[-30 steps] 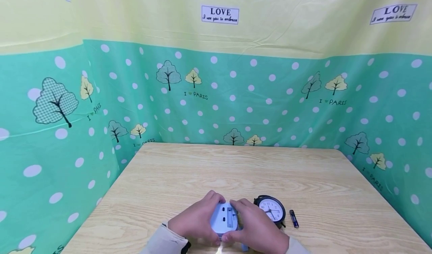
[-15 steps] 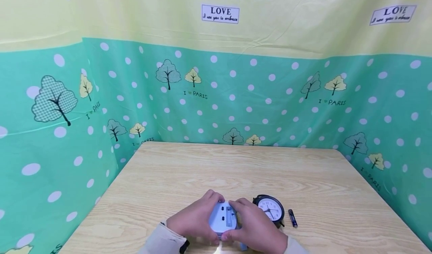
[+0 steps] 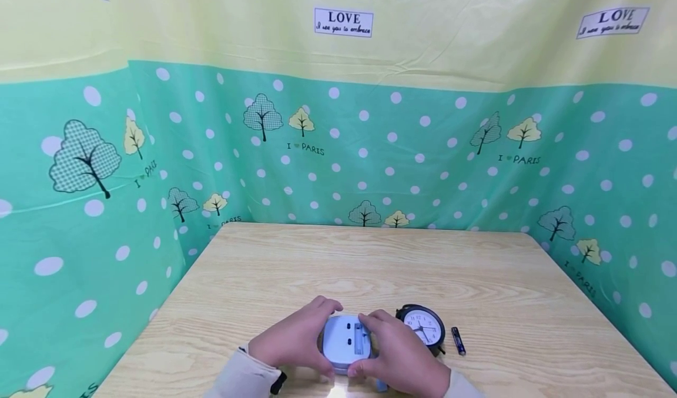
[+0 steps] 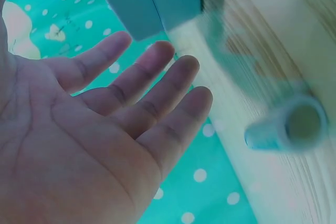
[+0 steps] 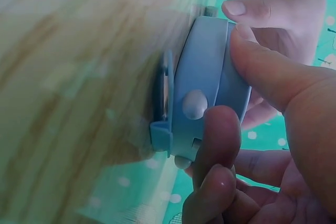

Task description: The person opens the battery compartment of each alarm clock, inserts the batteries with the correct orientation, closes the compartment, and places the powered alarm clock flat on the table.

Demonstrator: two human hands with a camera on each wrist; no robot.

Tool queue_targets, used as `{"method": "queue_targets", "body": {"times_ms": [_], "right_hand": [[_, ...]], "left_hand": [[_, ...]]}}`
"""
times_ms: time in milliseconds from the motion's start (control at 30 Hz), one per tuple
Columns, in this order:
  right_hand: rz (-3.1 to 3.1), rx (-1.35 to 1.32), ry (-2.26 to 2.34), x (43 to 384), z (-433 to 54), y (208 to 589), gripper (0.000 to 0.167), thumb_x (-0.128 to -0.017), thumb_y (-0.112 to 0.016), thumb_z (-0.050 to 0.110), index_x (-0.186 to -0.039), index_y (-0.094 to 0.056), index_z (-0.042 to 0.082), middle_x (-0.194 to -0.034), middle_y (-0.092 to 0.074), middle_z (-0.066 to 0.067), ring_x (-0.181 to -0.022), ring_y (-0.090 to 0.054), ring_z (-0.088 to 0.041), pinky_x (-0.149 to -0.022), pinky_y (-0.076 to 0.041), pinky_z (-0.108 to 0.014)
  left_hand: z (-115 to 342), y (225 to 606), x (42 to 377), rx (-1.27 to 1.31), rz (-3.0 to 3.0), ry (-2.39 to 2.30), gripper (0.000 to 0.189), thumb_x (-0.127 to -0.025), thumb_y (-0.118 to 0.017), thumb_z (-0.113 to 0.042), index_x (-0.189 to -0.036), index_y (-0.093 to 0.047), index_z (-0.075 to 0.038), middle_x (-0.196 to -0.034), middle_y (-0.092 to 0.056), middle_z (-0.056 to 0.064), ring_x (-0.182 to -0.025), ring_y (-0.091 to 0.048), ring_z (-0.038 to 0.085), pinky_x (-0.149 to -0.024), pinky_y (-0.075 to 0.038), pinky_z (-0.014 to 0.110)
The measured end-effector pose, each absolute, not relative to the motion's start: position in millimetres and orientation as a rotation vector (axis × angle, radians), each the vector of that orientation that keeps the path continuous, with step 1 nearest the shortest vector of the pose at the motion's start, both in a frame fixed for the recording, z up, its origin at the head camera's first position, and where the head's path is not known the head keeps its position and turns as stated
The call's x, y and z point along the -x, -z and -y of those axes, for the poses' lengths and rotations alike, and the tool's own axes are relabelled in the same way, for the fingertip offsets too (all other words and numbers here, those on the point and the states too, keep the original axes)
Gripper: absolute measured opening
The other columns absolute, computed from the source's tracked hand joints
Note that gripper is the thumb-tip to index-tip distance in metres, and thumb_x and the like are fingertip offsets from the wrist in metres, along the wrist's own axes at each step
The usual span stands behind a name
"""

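Note:
A light-blue clock [image 3: 338, 346], back up, shows two black knobs and a battery slot [image 3: 362, 339]; I cannot tell whether the slot holds anything. My right hand [image 3: 404, 354] grips its right side, with the thumb on the near edge and fingers at the far edge. In the right wrist view, fingertips press the clock body [image 5: 202, 64] beside a silvery button. Just left of the clock, my left hand [image 3: 296, 336] spreads loosely around it. The left wrist view shows its fingers [image 4: 173, 124] extended, apart from the blue casing [image 4: 157, 1].
A black round alarm clock [image 3: 425, 329] stands right of my right hand, with a dark battery [image 3: 458, 340] beyond it. A light-blue piece [image 3: 382, 386] lies below my right hand. The wooden table [image 3: 370, 263] reaches back to a patterned curtain [image 3: 391, 151].
My left hand has let go of the blue clock and moved slightly left, uncovering its left side. The right hand keeps its grip in place.

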State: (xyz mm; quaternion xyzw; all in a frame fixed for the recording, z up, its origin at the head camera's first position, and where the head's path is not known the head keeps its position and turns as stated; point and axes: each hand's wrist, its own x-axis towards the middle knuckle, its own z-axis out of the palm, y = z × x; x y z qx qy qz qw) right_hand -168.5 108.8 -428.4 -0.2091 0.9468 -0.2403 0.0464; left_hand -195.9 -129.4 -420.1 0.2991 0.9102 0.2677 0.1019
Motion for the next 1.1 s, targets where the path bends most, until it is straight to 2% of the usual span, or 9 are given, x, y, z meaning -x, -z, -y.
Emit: {"method": "queue_targets", "body": {"times_ms": [133,300,533,833,1100], "right_hand": [[-2.884,0.628,0.727,169,-108,427,0.107,-0.065,-0.074,0.081,-0.146,-0.059,0.013,-0.132,-0.064,-0.005,-0.112,-0.064,-0.018,-0.094,-0.057,-0.048],[-2.899,0.637,0.710,168,-109,427,0.109,-0.064,-0.072,0.083,-0.146,-0.059,0.012,-0.131,-0.065,-0.004,-0.113,-0.064,-0.018,-0.095,-0.057,-0.047],[-2.906,0.658,0.701,168,-110,428,0.109,-0.065,-0.072,0.083,-0.146,-0.059,0.011,-0.129,-0.065,-0.001,-0.111,-0.063,-0.014,-0.095,-0.057,-0.044],[-2.880,0.624,0.716,169,-109,427,0.109,-0.063,-0.073,0.082,-0.146,-0.058,0.012,-0.132,-0.064,-0.004,-0.114,-0.064,-0.018,-0.097,-0.056,-0.047],[-2.871,0.615,0.717,170,-109,426,0.109,-0.063,-0.074,0.081,-0.146,-0.059,0.013,-0.133,-0.064,-0.004,-0.115,-0.064,-0.019,-0.097,-0.055,-0.048]], "left_hand": [[137,421,197,-0.872,-2.732,-0.765,0.107,-0.058,-0.099,-0.036,-0.148,-0.046,-0.012,-0.140,-0.052,-0.001,-0.120,-0.056,0.011,-0.106,-0.050,0.037],[144,420,196,-0.834,-2.769,-0.763,0.107,-0.057,-0.098,-0.032,-0.148,-0.047,-0.010,-0.141,-0.054,0.005,-0.127,-0.057,0.022,-0.108,-0.050,0.043],[153,420,196,-0.811,-2.790,-0.766,0.099,-0.059,-0.095,-0.026,-0.146,-0.050,-0.009,-0.138,-0.056,0.007,-0.124,-0.059,0.025,-0.106,-0.051,0.045],[162,422,196,-0.767,-2.816,-0.741,0.095,-0.059,-0.095,-0.028,-0.142,-0.054,-0.007,-0.133,-0.058,0.007,-0.121,-0.060,0.024,-0.106,-0.050,0.047],[170,423,194,-0.766,-2.873,-0.707,0.083,-0.059,-0.095,-0.031,-0.131,-0.062,-0.005,-0.125,-0.060,0.003,-0.112,-0.061,0.023,-0.101,-0.052,0.047]]}}
